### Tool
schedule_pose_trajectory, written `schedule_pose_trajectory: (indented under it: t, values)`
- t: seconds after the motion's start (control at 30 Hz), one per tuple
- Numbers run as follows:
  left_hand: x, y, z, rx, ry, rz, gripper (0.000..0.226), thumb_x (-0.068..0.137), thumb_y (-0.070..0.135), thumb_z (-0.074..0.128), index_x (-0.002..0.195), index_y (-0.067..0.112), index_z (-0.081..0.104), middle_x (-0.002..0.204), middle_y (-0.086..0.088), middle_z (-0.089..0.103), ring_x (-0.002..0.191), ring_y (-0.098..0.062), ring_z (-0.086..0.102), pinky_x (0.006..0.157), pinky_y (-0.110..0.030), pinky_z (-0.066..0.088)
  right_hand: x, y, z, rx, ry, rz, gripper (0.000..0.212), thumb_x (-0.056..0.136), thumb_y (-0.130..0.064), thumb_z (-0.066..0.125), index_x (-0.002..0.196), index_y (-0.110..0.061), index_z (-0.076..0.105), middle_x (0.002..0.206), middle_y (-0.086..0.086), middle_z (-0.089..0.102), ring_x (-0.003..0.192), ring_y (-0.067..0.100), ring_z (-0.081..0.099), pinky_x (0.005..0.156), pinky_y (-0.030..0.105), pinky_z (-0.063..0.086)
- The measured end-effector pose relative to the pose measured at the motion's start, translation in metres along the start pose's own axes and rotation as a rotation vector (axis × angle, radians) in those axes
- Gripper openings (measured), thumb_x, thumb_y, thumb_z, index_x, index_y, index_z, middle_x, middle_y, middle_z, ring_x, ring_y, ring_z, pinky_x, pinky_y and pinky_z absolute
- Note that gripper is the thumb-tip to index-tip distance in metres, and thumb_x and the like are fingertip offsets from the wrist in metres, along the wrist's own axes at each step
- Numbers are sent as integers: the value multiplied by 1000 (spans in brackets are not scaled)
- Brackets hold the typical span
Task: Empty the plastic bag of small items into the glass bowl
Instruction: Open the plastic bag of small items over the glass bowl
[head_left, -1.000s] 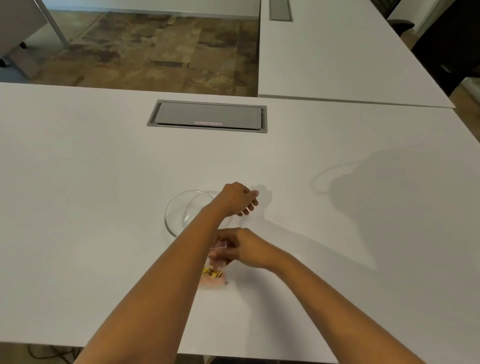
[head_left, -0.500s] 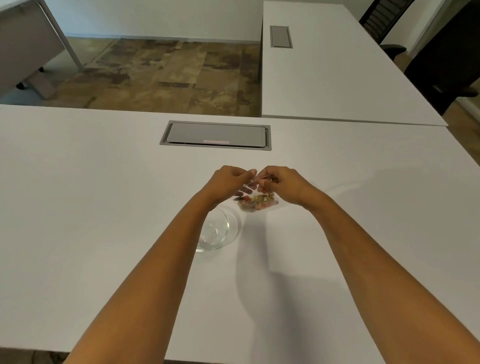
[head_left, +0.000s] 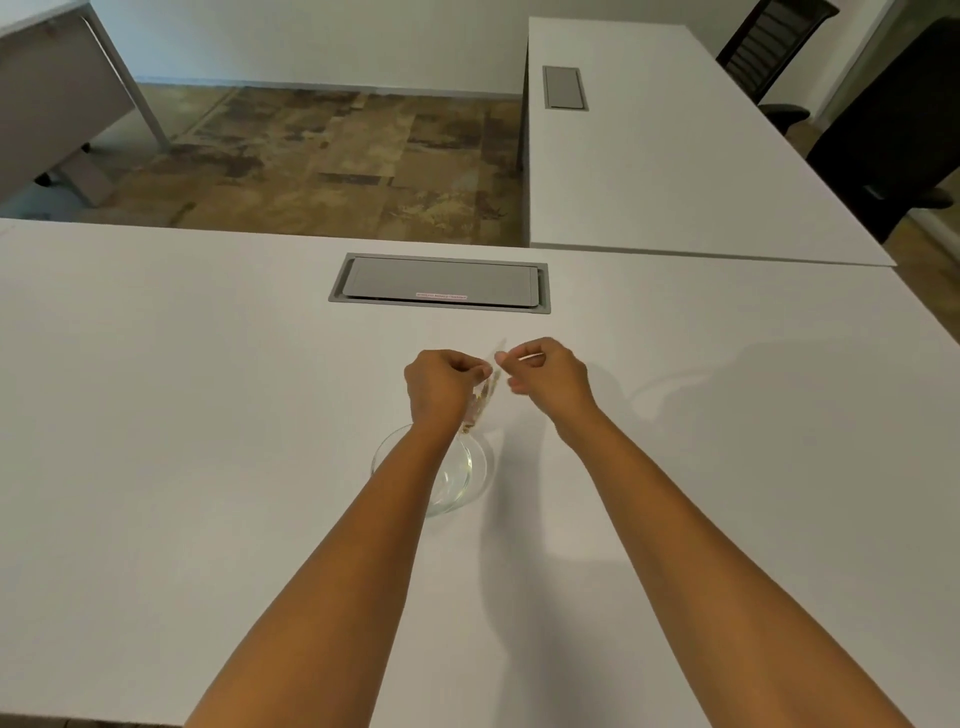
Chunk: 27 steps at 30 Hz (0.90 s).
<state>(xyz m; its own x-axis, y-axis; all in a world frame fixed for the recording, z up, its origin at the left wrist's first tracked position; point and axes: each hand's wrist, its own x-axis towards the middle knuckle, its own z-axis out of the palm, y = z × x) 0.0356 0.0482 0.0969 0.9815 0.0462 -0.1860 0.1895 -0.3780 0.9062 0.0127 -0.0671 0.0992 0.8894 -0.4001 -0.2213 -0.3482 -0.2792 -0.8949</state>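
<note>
Cable hatch label: pink, writing too blurred to read.

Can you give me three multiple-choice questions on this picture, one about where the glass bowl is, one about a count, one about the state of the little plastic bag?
1. Where does the clear round glass bowl stand?
A. on the white table, partly under the left forearm
B. on the floor
C. on the far table

2. How many grey rectangular cable hatches show in the tabletops?
A. one
B. two
C. four

3. How is the small clear plastic bag of yellowish bits held?
A. flat on the table
B. hanging from the fingers above the bowl
C. inside the bowl

Answers: 1 A, the bowl sits on the near white table beneath the arm. 2 B, a near hatch and a far hatch. 3 B, the left hand pinches it, with the right hand at its top.
</note>
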Motion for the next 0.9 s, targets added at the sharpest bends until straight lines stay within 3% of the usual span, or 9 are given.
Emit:
schedule_pose_trajectory:
  t: [0.23,0.33,0.43,0.6,0.7,0.9]
  values:
    - [3,2,-3,-94,45,-146,14,75,3,73,89,1,75,91,-19,75,71,-28,70,78,-39,61,-7,-5,15,103,-129,138,28,85,-20,66,109,-7,60,111,15,68,93,26,70,92,37,55]
    - [5,5,-7,-212,29,-290,8,69,3,78,71,3,70,82,-16,71,63,-22,67,74,-35,61,-6,-9,14,175,-165,181,29,84,-15,66,111,-9,57,114,15,66,92,25,70,86,30,56]
    - [8,6,-11,-262,11,-361,20,68,9,81,59,10,63,76,-12,69,65,-23,68,74,-35,61,-7,-13,16,150,-167,173,29,81,-10,68,107,-13,55,116,13,63,99,25,67,82,28,56]
    - [7,11,-15,-280,-12,-382,22,69,12,81,60,11,61,62,-4,63,54,-15,64,43,-18,53,-12,-16,19,20,-150,90,28,75,-11,74,96,-18,57,101,6,67,86,18,65,70,21,53]
    - [7,12,-13,-255,-14,-379,22,67,13,83,59,11,62,63,-6,65,54,-16,65,54,-25,58,-12,-17,18,-88,-118,29,29,74,-16,76,98,-15,61,97,5,69,80,15,63,72,22,51]
    - [0,6,-11,-253,-37,-389,19,68,13,82,60,7,66,67,-10,67,60,-21,67,61,-29,60,-21,-13,16,-202,-101,-17,36,76,-19,75,109,-10,64,108,11,71,98,27,67,90,35,55]
